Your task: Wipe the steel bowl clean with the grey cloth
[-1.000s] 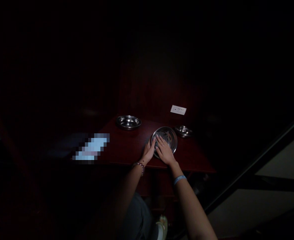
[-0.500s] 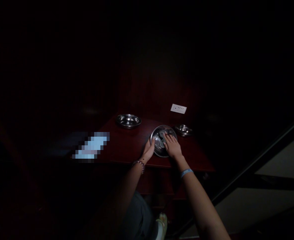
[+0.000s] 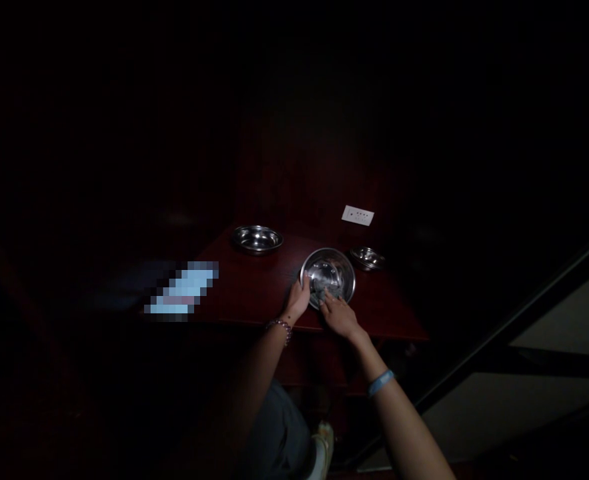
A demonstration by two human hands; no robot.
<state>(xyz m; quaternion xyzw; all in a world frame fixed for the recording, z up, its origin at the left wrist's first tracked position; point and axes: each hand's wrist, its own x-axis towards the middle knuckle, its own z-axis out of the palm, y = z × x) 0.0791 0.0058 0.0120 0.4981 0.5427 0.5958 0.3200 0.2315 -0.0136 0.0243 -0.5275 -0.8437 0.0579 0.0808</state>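
Observation:
A round stainless steel bowl [image 3: 341, 267] is tilted toward me near the front of the dark red table. My left hand [image 3: 298, 299] grips its left rim, thumb on the inside and fingers behind the wall. Inside the lower part of the bowl, my right hand [image 3: 341, 316] presses a crumpled grey cloth [image 3: 319, 293] against the metal. Its fingers reach over the near rim and partly cover the cloth. The underside of the bowl is hidden.
A wide, shallow steel bowl [image 3: 257, 239] stands at the table's [image 3: 254, 293] back left. Smaller steel bowls [image 3: 367, 258], apparently stacked, sit at the right. A white socket plate [image 3: 357, 215] is on the wall. A pixelated bright patch [image 3: 184, 290] lies left. Surroundings are dark.
My right hand has moved with the cloth from the bowl's middle and right side down to its near side. My left hand keeps its hold on the rim.

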